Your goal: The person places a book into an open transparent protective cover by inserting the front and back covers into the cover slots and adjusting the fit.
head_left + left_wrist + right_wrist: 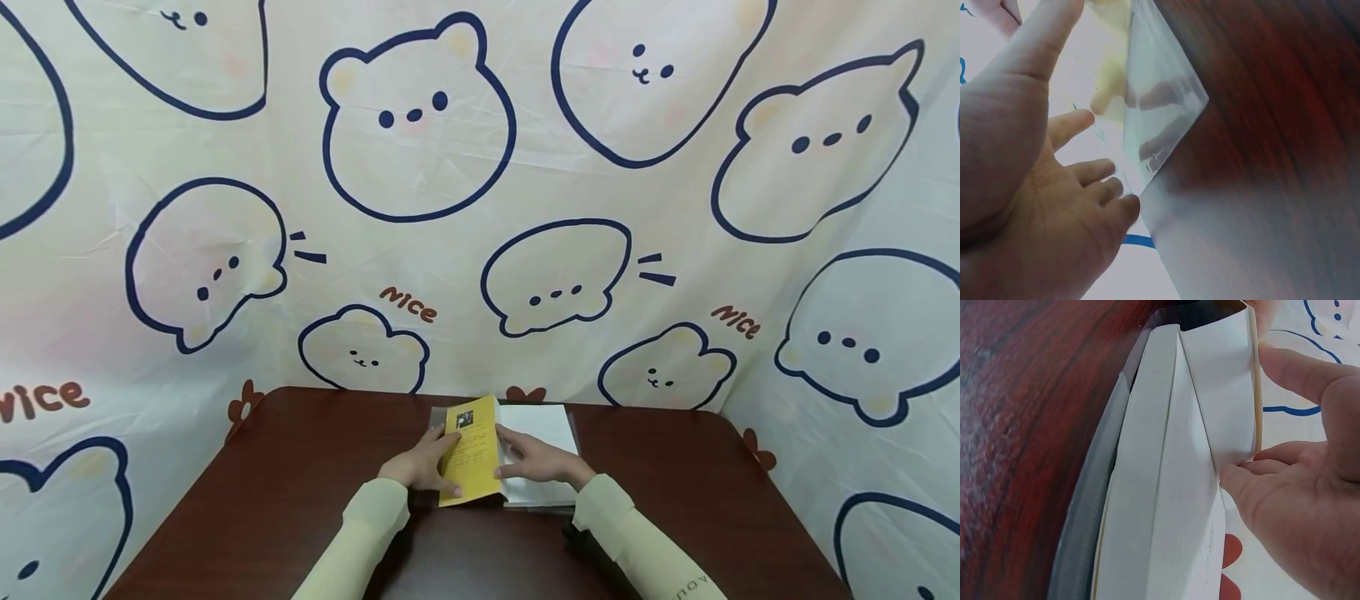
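Note:
An open book (pixel 536 417) lies near the table's far edge, its white pages on the right. A yellow cover flap (pixel 474 458) with a small dark picture and printed lines stands raised on the left. My left hand (pixel 422 463) touches the flap's left side, thumb toward the bottom. In the left wrist view its fingers are loosely extended beside a clear plastic sleeve (pixel 1163 94). My right hand (pixel 542 460) is at the flap's other edge, thumb and fingers spread apart. The right wrist view shows its fingertips right at the fold between the flap's white inner side (pixel 1222 387) and the pages (pixel 1179 487).
The book rests on a dark red-brown wooden table (pixel 315 500). A cloth backdrop (pixel 420 267) printed with cartoon bear heads hangs behind and at both sides of it. Clear plastic shows around the book's edges.

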The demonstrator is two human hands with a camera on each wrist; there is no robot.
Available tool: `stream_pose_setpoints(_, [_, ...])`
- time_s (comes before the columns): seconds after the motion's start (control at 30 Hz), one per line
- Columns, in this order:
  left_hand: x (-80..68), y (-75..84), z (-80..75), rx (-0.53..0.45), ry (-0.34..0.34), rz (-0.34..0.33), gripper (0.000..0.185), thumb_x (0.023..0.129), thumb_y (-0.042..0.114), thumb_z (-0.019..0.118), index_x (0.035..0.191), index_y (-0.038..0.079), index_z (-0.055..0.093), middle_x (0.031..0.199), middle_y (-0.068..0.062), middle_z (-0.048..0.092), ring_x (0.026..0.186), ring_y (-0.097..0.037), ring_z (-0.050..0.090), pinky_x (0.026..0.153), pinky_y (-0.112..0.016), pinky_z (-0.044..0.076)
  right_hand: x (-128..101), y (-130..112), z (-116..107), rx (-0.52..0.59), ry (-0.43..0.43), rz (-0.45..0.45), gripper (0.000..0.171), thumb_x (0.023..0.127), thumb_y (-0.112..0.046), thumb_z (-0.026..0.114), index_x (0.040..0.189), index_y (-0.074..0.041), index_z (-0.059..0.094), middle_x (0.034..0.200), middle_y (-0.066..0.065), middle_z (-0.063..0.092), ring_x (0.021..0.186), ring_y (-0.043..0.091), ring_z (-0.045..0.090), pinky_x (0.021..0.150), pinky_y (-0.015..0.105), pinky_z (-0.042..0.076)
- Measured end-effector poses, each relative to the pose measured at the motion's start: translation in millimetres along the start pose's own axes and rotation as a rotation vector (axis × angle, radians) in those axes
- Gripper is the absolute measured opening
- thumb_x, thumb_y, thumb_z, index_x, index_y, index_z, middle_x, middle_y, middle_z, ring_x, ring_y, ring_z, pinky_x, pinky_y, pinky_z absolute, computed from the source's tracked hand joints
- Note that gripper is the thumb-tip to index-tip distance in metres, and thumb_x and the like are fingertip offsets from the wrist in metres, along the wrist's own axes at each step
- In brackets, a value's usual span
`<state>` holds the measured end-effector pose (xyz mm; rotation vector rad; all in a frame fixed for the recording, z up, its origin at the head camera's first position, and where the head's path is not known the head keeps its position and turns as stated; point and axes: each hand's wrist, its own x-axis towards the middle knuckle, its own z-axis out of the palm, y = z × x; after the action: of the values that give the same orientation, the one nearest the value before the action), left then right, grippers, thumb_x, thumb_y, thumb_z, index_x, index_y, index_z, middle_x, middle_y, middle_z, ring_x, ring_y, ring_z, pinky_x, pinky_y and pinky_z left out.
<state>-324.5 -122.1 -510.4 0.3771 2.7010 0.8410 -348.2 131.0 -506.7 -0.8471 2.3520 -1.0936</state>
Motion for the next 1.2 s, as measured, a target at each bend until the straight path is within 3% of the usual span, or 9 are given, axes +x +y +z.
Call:
stream_pose_setpoints(0.2, [2.0,-2.5,0.5,-0.017,-0.007,0.003,0.109,0.075,0.035,0.092,0.161,0.014,0.030,0.168,-0.019,0.019,0.155,-0.040,0.017,0.120,-0.063,0.024,2.8,2.8,-0.8,0.055,-0.006,0.000,0.088,0.095,-0.029,0.073,0.163,-0.011,0.020,0.170,0.009,0.020,0.157,0.031,0.017,0.122,0.056,0.024])
stream_pose_setpoints(0.93, [-1.7,2.7,0.8,-0.003,-0.009,-0.008,0.106,0.074,0.034,0.092,0.160,0.012,0.033,0.167,-0.020,0.024,0.154,-0.042,0.019,0.120,-0.063,0.023,3.9,6.2,2.9,0.095,0.003,-0.023,0.091,0.093,-0.028,0.075,0.163,-0.011,0.020,0.169,0.005,0.023,0.155,0.030,0.023,0.121,0.051,0.028])
stream_pose_setpoints(1.2, [-1.0,1.6,0.7,-0.006,-0.003,-0.017,0.107,0.074,0.035,0.092,0.160,0.014,0.032,0.167,-0.020,0.022,0.154,-0.042,0.019,0.120,-0.063,0.023,7.2,6.9,5.8,0.037,0.029,-0.002,0.091,0.092,-0.030,0.077,0.163,-0.012,0.023,0.168,0.005,0.024,0.155,0.027,0.022,0.121,0.052,0.028])
